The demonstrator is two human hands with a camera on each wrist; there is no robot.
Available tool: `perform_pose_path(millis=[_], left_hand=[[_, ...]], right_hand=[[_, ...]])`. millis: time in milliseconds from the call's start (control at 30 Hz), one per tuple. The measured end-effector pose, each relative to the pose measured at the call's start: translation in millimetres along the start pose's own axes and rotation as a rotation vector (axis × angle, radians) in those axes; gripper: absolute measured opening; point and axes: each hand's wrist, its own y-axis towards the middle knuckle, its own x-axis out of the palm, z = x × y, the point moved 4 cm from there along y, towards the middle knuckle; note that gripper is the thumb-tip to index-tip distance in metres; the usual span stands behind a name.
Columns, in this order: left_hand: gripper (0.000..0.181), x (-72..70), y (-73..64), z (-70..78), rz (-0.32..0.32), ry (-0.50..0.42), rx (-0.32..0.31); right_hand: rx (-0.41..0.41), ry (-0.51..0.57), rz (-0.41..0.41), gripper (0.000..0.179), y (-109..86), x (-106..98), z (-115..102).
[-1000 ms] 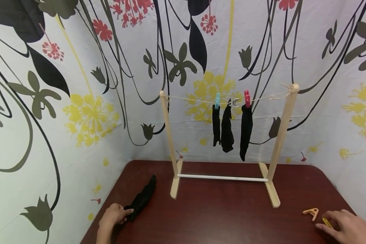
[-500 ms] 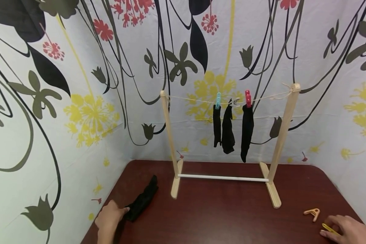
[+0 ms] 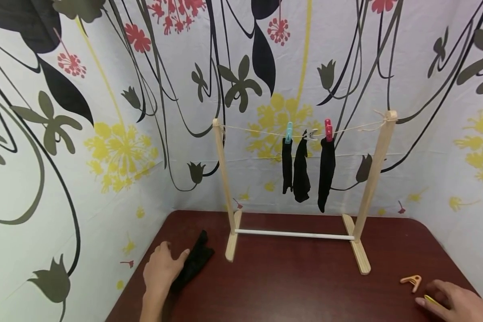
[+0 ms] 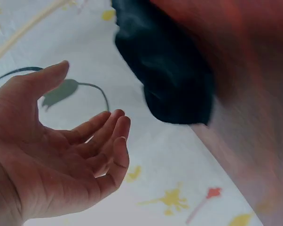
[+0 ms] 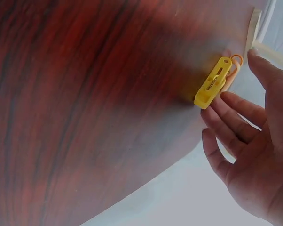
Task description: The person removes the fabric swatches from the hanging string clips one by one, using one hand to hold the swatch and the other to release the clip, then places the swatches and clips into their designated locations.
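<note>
My left hand is beside a black sock lying at the left of the table. In the left wrist view its fingers are relaxed and spread, with a gap between them and the sock. At the right front, my right hand lies over a yellow clothespin. The right wrist view has this clothespin on the table by loosely bent fingertips, with the thumb well apart from it. An orange clothespin sits just beyond, partly hidden behind the yellow one in the right wrist view.
A wooden drying rack with a string stands at the table's back. From it hang several black pieces, held by a blue clothespin, a pale clip and a red clothespin. Patterned cloth encloses the table.
My left hand has let go of the sock and moved up and right along it; the sock's near end has shifted. The right hand stays at the yellow clothespin, moving only slightly.
</note>
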Motion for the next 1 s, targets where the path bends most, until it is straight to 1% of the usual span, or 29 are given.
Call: perform_pose_path(millis=[67, 133, 267, 367, 433, 533, 600, 667, 733, 800, 867, 933, 1000], left_hand=[[0.084, -0.5, -1.6, 10.8, 0.048, -0.04, 0.043], [0.085, -0.7, -3.4, 21.6, 0.084, -0.088, 0.079], [0.09, 3.4, -5.5, 42.1, 0.12, -0.194, 0.127], [0.091, 9.6, -6.2, 58.5, 0.139, -0.263, 0.176], [0.09, 13.8, -6.7, 69.8, 0.171, -0.281, 0.226], [0.086, 20.6, -7.7, 84.9, 0.22, -0.268, 0.285], [0.082, 24.5, -8.3, 94.0, 0.243, -0.263, 0.308], [0.078, 28.0, -8.4, 103.2, 0.245, -0.273, 0.327], [0.074, 31.6, -8.1, 113.0, 0.229, -0.303, 0.356], [0.07, 35.0, -7.4, 123.6, 0.184, -0.366, 0.396], [0.068, 39.7, -6.1, 134.3, 0.1, -0.456, 0.447], [0.068, 45.8, -4.6, 144.2, -0.012, -0.546, 0.496], [0.069, 51.7, -3.9, 154.9, -0.108, -0.613, 0.536]], right_hand=[[-0.02, -0.003, 0.024, 0.082, 0.2, -3.5, -3.3], [-0.048, -0.013, 0.077, 0.087, 1.0, -7.6, -7.4], [-0.097, -0.018, 0.244, 0.1, -0.6, -16.3, -16.9], [-0.114, 0.001, 0.378, 0.101, -5.9, -23.7, -26.9], [-0.116, 0.04, 0.471, 0.1, -11.0, -28.6, -36.2], [-0.121, 0.118, 0.594, 0.103, -18.4, -36.7, -53.9], [-0.126, 0.169, 0.674, 0.104, -23.7, -41.5, -67.5], [-0.15, 0.207, 0.738, 0.103, -28.9, -45.7, -81.3], [-0.177, 0.233, 0.79, 0.101, -34.1, -49.7, -94.3], [-0.219, 0.26, 0.836, 0.098, -38.0, -53.3, -106.0], [-0.27, 0.296, 0.876, 0.095, -40.4, -56.8, -116.1], [-0.324, 0.336, 0.909, 0.094, -41.9, -58.7, -125.8], [-0.368, 0.374, 0.935, 0.094, -42.9, -58.8, -136.2]])
